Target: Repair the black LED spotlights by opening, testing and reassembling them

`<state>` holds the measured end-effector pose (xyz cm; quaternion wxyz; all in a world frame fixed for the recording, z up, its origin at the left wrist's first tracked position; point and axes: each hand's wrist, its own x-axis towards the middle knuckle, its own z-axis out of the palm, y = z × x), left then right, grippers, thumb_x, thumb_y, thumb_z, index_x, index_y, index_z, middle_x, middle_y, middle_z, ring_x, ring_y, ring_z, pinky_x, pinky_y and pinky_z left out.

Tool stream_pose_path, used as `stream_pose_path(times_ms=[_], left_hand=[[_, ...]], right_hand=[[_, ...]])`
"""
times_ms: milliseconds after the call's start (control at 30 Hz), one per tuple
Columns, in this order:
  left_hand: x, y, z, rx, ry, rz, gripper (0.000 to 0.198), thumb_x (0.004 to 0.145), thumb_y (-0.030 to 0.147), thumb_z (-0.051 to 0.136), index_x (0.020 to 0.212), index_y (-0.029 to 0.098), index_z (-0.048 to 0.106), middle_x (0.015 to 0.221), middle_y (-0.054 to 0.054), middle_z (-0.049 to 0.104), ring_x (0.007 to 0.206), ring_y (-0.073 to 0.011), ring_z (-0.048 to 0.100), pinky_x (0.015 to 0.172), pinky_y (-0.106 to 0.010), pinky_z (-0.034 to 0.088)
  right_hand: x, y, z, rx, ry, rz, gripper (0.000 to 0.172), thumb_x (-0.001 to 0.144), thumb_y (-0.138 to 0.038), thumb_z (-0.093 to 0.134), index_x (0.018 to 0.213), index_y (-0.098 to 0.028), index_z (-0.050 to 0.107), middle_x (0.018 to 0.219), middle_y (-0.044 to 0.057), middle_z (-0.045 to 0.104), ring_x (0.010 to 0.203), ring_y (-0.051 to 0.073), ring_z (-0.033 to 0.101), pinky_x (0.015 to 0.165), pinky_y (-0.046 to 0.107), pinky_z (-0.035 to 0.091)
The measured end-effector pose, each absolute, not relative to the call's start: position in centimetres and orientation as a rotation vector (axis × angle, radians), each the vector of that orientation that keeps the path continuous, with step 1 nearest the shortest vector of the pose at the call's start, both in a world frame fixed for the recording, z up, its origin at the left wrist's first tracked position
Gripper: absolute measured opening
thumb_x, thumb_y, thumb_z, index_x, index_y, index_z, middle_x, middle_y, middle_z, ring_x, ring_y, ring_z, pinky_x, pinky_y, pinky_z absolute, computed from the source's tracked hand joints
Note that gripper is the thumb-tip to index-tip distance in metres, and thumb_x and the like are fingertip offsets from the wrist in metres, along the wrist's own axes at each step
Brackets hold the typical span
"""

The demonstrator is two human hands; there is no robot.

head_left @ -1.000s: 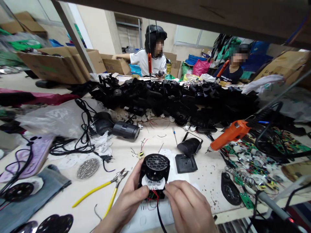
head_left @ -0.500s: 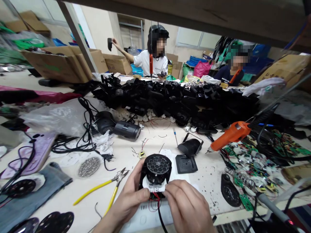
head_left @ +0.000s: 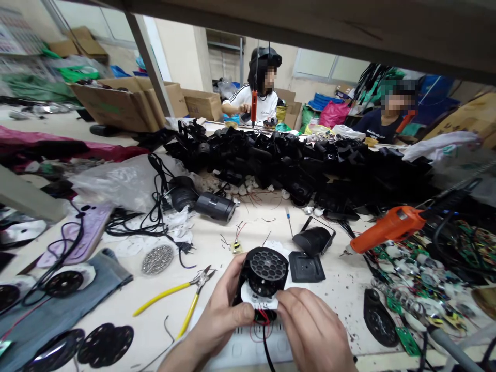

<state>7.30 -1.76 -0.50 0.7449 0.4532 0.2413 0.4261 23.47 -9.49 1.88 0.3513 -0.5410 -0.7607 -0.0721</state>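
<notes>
- Black plastic is filling your left hand (head_left: 227, 315): you are gripping the housing (head_left: 267, 263) by its left side, fingers curling around it, thumb pressing near its white insert (head_left: 256, 297).
- Your right hand (head_left: 312, 320) is bending its fingers close together, fingertips touching the insert's right edge; whether they are pinching it, you cannot tell.
- You are holding the housing in front of you, honeycomb face upward, red wires (head_left: 263, 314) and a black cable (head_left: 267, 346) trailing toward you.
- On the surface (head_left: 341, 274), yellow-handled cutters (head_left: 202, 279) are lying open to your left, near a heap of screws (head_left: 157, 259).
- An orange screwdriver (head_left: 387, 229) is slanting at your right, beside scattered circuit boards (head_left: 411, 268).
- Beyond a pile of black parts (head_left: 290, 165), two people (head_left: 253, 103) are sitting across from you.
</notes>
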Motion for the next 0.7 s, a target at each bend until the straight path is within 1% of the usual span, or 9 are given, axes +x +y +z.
stream_pose_path(times_ms=[167, 400, 500, 600, 700], left_hand=[[7.8, -2.2, 0.2, 0.94, 0.523, 0.955, 0.071, 0.062, 0.051, 0.082, 0.124, 0.025, 0.058, 0.127, -0.009, 0.06, 0.123, -0.034, 0.049, 0.1, -0.037, 0.04], [8.2, -2.3, 0.0, 0.943, 0.558, 1.005, 0.067, 0.071, 0.054, 0.075, 0.126, 0.022, 0.055, 0.131, -0.01, 0.058, 0.124, -0.0329, 0.049, 0.105, -0.039, 0.036], [8.2, -2.5, 0.0, 0.974, 0.593, 1.019, 0.064, 0.073, 0.053, 0.072, 0.126, 0.022, 0.054, 0.132, -0.01, 0.058, 0.124, -0.0325, 0.049, 0.105, -0.039, 0.036], [8.4, -2.8, 0.3, 0.943, 0.634, 1.04, 0.062, 0.072, 0.052, 0.074, 0.123, 0.022, 0.056, 0.13, -0.009, 0.059, 0.124, -0.0331, 0.049, 0.105, -0.039, 0.036], [8.7, -3.0, 0.8, 0.919, 0.662, 1.069, 0.062, 0.068, 0.05, 0.078, 0.12, 0.021, 0.06, 0.125, -0.009, 0.063, 0.118, -0.0336, 0.054, 0.1, -0.038, 0.041]], right_hand=[[24.0, -9.1, 2.6, -1.378, -2.024, -0.169, 0.019, 0.096, -0.012, 0.046, 0.109, -0.013, 0.06, 0.081, 0.007, 0.066, 0.072, 0.017, 0.064, 0.067, 0.028, 0.051], [24.1, -8.9, 2.3, -1.349, -1.971, -0.185, 0.02, 0.094, -0.011, 0.053, 0.112, -0.012, 0.061, 0.081, 0.007, 0.065, 0.073, 0.016, 0.062, 0.069, 0.027, 0.052], [24.2, -8.7, 2.3, -1.341, -2.01, -0.17, 0.021, 0.093, -0.01, 0.052, 0.113, -0.011, 0.061, 0.08, 0.008, 0.064, 0.071, 0.017, 0.06, 0.066, 0.029, 0.051], [24.4, -8.5, 2.4, -1.29, -2.039, -0.171, 0.018, 0.094, -0.009, 0.049, 0.107, -0.01, 0.062, 0.076, 0.007, 0.061, 0.067, 0.017, 0.057, 0.062, 0.029, 0.05], [24.5, -8.2, 2.4, -1.251, -2.051, -0.17, 0.018, 0.093, -0.006, 0.048, 0.104, -0.01, 0.061, 0.074, 0.007, 0.06, 0.066, 0.017, 0.057, 0.06, 0.028, 0.049]])
